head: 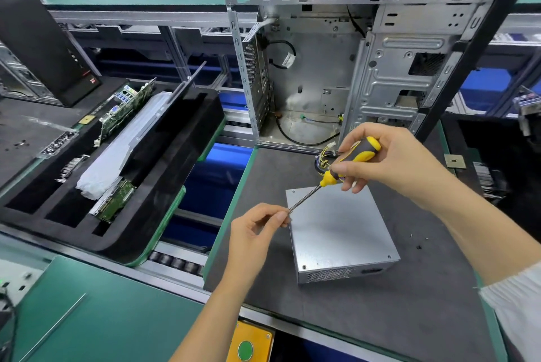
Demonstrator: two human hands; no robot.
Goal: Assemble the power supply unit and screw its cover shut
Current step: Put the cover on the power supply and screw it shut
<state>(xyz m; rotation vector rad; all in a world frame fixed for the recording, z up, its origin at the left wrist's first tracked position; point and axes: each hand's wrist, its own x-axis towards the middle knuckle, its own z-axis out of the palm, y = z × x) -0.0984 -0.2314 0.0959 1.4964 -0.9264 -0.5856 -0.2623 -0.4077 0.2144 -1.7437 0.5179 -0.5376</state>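
A silver power supply unit [339, 233] lies flat on the dark mat [380, 303], its cover on top and its yellow and black cables [323, 158] at the far end. My right hand [389, 156] grips the yellow and black handle of a screwdriver [354, 156], whose shaft slants down to the left. My left hand [257, 230] pinches the tip of the shaft at the unit's left edge; whether a screw sits between the fingers is hidden. A few small dark screws [418, 246] lie on the mat to the right of the unit.
An open, upright computer case [366, 69] stands just behind the unit. To the left a black foam tray [164, 171] holds circuit boards and a white wrapped part. A roller conveyor runs between them. A green button on an orange plate [246, 348] sits at the near edge.
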